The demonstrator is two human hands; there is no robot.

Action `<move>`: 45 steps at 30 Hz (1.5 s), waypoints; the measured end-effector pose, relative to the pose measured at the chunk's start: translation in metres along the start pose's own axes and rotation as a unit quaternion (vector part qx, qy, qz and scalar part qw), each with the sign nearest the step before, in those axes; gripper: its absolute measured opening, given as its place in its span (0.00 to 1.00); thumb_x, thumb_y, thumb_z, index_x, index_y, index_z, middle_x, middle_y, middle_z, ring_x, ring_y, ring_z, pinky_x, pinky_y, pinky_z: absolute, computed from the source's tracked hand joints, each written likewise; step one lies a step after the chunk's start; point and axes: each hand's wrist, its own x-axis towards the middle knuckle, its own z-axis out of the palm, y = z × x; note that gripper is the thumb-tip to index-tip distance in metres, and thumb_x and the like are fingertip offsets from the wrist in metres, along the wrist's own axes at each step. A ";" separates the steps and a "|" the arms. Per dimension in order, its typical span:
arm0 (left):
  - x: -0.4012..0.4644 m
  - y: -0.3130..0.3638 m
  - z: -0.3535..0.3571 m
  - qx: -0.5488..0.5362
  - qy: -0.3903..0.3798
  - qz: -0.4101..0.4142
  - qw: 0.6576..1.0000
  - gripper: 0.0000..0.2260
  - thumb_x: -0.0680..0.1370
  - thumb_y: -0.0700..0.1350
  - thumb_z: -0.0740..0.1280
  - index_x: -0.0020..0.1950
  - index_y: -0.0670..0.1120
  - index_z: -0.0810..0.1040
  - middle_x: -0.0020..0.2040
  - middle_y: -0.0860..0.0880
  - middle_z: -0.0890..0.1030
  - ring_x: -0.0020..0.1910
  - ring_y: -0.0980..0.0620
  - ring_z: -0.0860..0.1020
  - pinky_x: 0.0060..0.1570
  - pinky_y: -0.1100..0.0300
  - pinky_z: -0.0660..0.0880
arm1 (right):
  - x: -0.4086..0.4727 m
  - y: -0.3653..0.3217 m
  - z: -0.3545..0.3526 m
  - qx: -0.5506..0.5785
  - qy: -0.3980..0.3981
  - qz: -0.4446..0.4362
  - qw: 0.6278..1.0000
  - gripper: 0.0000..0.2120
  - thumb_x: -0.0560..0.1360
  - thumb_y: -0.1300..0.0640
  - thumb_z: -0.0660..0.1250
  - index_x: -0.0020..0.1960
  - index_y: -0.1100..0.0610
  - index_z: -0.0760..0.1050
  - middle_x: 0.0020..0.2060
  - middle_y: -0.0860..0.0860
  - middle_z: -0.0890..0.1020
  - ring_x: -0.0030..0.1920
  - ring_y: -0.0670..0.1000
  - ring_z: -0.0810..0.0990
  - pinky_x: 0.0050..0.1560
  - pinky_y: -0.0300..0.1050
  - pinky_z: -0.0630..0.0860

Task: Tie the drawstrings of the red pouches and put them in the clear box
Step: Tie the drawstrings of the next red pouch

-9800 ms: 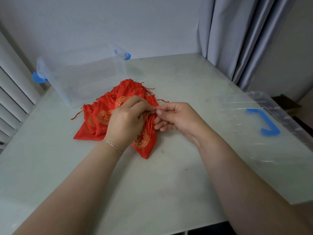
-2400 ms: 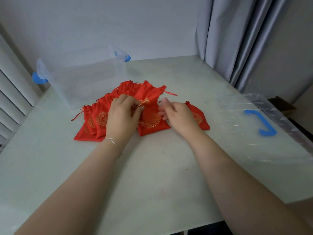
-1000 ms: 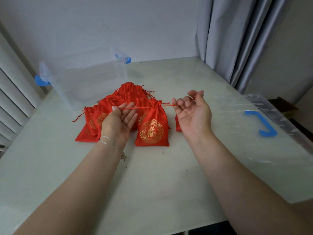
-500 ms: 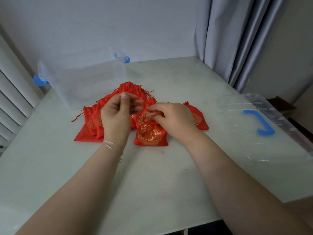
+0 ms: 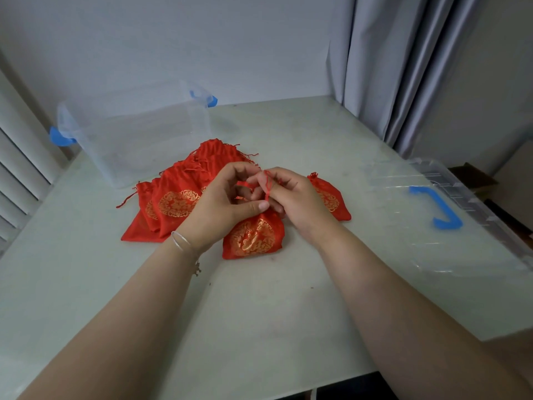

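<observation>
Clear box (image 5: 138, 145): standing at the far left of the table (image 5: 259, 327), just behind the pouch heap, and lying well apart from both hands; through its walls nothing red is showing.
Pouch heap (image 5: 173, 203): lying between the box and the left hand, necks pointing away from the person, loose cord ends trailing toward the table's left edge.
Left hand (image 5: 222, 203): hovering over the neck of the pouch being tied, fingers curling, thumb reaching right toward the cord; whether it is actually pinching a strand is hidden by the fingers.
Pouch being tied (image 5: 253, 238): lying flat right below the two hands, long axis running toward and away from the person, gathered neck pointing away and sitting under the fingers.
Drawstring (image 5: 268, 186): rising nearly upright from the neck, between the two hands.
Right hand (image 5: 291, 197): pinching the cord between thumb and forefinger, the other fingers curling in.
Single pouch (image 5: 328, 197): lying just right of the right hand.
Lid (image 5: 450, 215): resting at the table's right edge.
Room: open table is lying near the person; my judgement is that the left hand is sitting nearer the box for the drop.
</observation>
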 end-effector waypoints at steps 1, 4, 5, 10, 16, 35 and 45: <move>0.000 0.000 0.000 0.002 0.000 -0.002 1.000 0.20 0.70 0.31 0.72 0.57 0.45 0.72 0.50 0.52 0.75 0.40 0.54 0.73 0.46 0.59 0.75 | 0.001 0.002 0.000 0.011 0.003 0.009 1.000 0.09 0.79 0.57 0.62 0.46 0.55 0.80 0.32 0.49 0.76 0.24 0.43 0.63 0.24 0.33 0.60; -0.001 -0.002 0.001 0.020 0.015 -0.011 1.000 0.18 0.71 0.29 0.71 0.55 0.46 0.72 0.49 0.53 0.75 0.35 0.56 0.72 0.40 0.63 0.74 | 0.001 0.003 0.002 0.039 -0.002 0.030 0.999 0.09 0.78 0.54 0.64 0.44 0.50 0.83 0.32 0.54 0.71 0.26 0.44 0.60 0.24 0.34 0.58; 0.000 -0.003 0.002 0.032 0.021 -0.010 0.999 0.18 0.71 0.30 0.71 0.55 0.46 0.73 0.48 0.53 0.74 0.35 0.56 0.72 0.40 0.63 0.74 | 0.002 0.004 0.002 0.050 -0.002 0.034 0.998 0.09 0.78 0.54 0.64 0.44 0.49 0.83 0.35 0.55 0.72 0.26 0.44 0.60 0.24 0.34 0.57; 0.002 -0.008 0.009 0.109 0.036 0.022 0.993 0.18 0.72 0.30 0.69 0.53 0.51 0.74 0.43 0.55 0.74 0.35 0.60 0.70 0.40 0.67 0.71 | 0.003 0.006 0.000 0.092 0.016 0.055 0.994 0.08 0.77 0.57 0.64 0.45 0.52 0.83 0.33 0.51 0.72 0.27 0.43 0.62 0.24 0.33 0.56; 0.002 -0.004 0.006 0.121 0.027 0.025 0.992 0.18 0.72 0.28 0.66 0.56 0.46 0.76 0.41 0.56 0.76 0.36 0.66 0.73 0.41 0.73 0.68 | 0.006 0.007 0.000 0.131 0.012 0.062 0.989 0.09 0.78 0.58 0.63 0.46 0.55 0.83 0.31 0.50 0.75 0.24 0.43 0.61 0.24 0.35 0.55; -0.001 -0.002 0.002 0.170 0.035 0.054 0.983 0.07 0.73 0.38 0.71 0.44 0.50 0.78 0.41 0.56 0.80 0.38 0.63 0.75 0.44 0.70 0.72 | 0.007 0.011 0.003 0.299 0.072 0.194 0.932 0.09 0.80 0.53 0.59 0.47 0.55 0.76 0.29 0.48 0.73 0.20 0.40 0.63 0.16 0.30 0.53; -0.003 0.003 0.007 0.208 -0.012 0.000 0.978 0.05 0.73 0.43 0.73 0.47 0.48 0.82 0.37 0.49 0.81 0.36 0.55 0.74 0.39 0.66 0.70 | 0.009 0.001 -0.012 0.242 0.126 0.135 0.952 0.10 0.81 0.54 0.59 0.47 0.57 0.76 0.26 0.47 0.69 0.21 0.42 0.59 0.19 0.33 0.54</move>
